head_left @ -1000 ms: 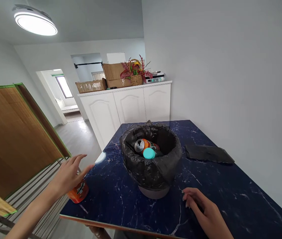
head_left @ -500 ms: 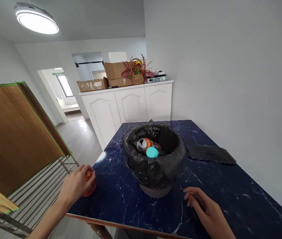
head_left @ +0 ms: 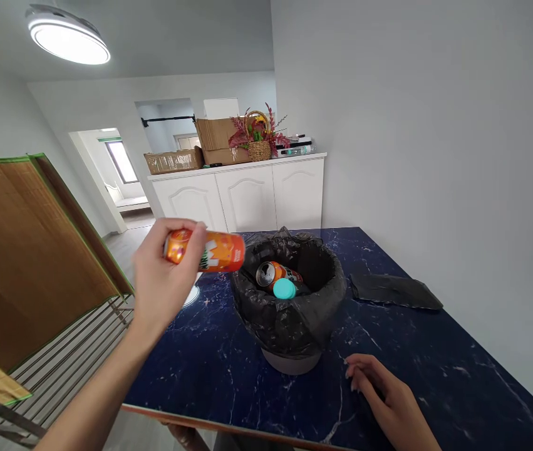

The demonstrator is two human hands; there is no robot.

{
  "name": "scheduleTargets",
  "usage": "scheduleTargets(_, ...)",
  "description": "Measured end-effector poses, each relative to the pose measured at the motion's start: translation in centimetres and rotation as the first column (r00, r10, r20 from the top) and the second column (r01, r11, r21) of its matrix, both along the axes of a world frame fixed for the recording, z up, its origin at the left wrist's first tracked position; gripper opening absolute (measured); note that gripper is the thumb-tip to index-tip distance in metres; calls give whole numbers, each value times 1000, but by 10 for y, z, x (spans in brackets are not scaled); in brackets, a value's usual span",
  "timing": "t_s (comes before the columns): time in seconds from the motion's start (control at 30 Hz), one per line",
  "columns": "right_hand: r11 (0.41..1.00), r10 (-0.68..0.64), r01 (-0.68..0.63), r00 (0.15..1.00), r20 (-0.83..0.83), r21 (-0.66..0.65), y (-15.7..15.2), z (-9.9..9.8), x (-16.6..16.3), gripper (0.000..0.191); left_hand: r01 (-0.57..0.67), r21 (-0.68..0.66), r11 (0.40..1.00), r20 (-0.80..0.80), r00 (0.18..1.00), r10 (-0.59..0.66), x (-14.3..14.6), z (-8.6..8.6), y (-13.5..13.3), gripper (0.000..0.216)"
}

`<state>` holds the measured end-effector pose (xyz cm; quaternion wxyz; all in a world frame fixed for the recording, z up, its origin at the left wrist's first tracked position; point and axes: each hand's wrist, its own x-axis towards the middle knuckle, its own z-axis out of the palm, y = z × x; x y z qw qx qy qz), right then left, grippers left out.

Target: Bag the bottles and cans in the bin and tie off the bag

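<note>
My left hand (head_left: 165, 272) is closed around an orange soda can (head_left: 223, 252), held nearly sideways in the air at the left rim of the bin. The trash bin (head_left: 292, 363) stands on the table, lined with a black plastic bag (head_left: 289, 326) folded over its rim. Inside the bin lie another orange can (head_left: 275, 274) with its opened top showing and a bottle with a turquoise cap (head_left: 284, 289). To the right of the bin, my right hand (head_left: 383, 391) rests on the table with its fingers loosely curled; nothing shows in it.
The dark blue marbled table (head_left: 191, 369) holds a folded black plastic bag (head_left: 395, 292) on the right. Behind stands a white cabinet (head_left: 247, 194) carrying cardboard boxes (head_left: 175, 161) and a flower basket (head_left: 259, 150). A metal rack (head_left: 78, 351) is at the left.
My left hand has lifted the orange can off the table's left side, up and right toward the bin, tipping it sideways. My right hand has hardly moved.
</note>
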<state>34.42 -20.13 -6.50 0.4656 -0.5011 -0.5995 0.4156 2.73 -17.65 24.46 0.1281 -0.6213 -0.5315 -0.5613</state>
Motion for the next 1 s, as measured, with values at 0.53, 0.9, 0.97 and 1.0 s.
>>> scheduleTargets(0.53,999,21,-21,1000,-12,28,2,0,-1,42,314,-298,901,-2,944,-330,30,-29,43,44)
scheduleTargets(0.9,974,128,-179,939,-319,-136,23,38,0,53,611,-583,536,617,762,-199,-38,-129,59,63)
scheduleTargets(0.97,953,125,-217,917,-378,-212,33,51,1,54,658,-601,454,641,736,-218,-36,-131,55,68)
scheduleTargets(1.0,939,117,-231,911,-396,-254,38,58,2,53,676,-607,418,649,725,-230,-35,-130,54,71)
